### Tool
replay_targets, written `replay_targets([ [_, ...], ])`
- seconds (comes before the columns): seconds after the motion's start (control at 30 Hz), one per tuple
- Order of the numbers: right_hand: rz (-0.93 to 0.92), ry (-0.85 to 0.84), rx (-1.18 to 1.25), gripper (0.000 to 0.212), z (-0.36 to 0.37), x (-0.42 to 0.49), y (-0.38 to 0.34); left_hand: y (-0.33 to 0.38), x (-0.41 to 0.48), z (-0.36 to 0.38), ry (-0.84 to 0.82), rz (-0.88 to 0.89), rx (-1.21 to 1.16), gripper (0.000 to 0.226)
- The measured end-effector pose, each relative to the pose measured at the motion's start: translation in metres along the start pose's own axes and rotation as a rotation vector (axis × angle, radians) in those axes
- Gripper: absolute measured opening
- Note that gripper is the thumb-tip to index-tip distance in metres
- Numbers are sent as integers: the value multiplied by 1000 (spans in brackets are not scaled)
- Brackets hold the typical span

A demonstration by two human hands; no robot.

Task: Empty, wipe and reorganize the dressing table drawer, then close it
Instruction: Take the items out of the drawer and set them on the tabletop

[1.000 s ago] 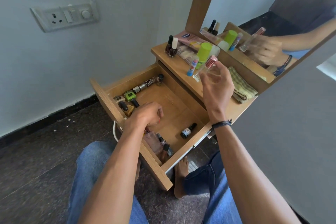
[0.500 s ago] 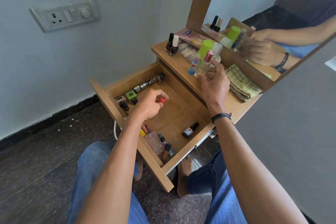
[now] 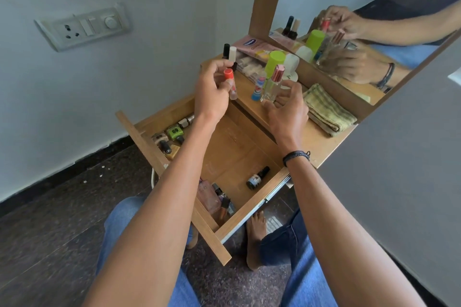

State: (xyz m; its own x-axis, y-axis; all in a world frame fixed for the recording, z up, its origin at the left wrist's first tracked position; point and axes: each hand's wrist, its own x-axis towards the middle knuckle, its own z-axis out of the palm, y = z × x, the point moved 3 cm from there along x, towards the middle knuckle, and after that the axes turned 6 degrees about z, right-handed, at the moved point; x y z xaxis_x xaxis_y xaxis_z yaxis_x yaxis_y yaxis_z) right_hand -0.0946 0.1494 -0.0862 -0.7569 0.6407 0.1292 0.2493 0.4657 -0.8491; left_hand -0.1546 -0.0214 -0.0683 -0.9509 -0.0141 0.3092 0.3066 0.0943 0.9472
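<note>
At the left end of the open drawer [image 3: 143, 146] several nail-polish bottles [image 3: 172, 136] lie on their sides. More bottles [image 3: 214, 197] crowd its near corner, so I judge the emptying only partly done. The left hand [image 3: 212, 93] pinches a red-capped bottle [image 3: 230, 82] between thumb and fingertips, above the front edge of the tabletop [image 3: 324, 143]. To its right, the right hand [image 3: 287, 109] has its fingers spread loosely about a clear bottle [image 3: 271, 86] standing there (whether they touch it I cannot tell).

The standing bottles are tall, narrow and close together. A hand setting the red-capped one down among them could knock one over, perhaps into the drawer.

The red-capped bottle points cap up, its long axis near vertical and its base tipped slightly right. The drawer is pulled out toward the person's knees, with its front panel running from far left to near right.
</note>
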Motion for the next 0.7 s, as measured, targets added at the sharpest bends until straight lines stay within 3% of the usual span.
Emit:
replay_targets([
  [0.4,-35,-31,-40,53,1,1,-2,-6,20,41,-131,124,111,33],
  [0.7,-70,-31,-60,52,-1,-2,-5,-5,17,46,-176,137,76,47],
])
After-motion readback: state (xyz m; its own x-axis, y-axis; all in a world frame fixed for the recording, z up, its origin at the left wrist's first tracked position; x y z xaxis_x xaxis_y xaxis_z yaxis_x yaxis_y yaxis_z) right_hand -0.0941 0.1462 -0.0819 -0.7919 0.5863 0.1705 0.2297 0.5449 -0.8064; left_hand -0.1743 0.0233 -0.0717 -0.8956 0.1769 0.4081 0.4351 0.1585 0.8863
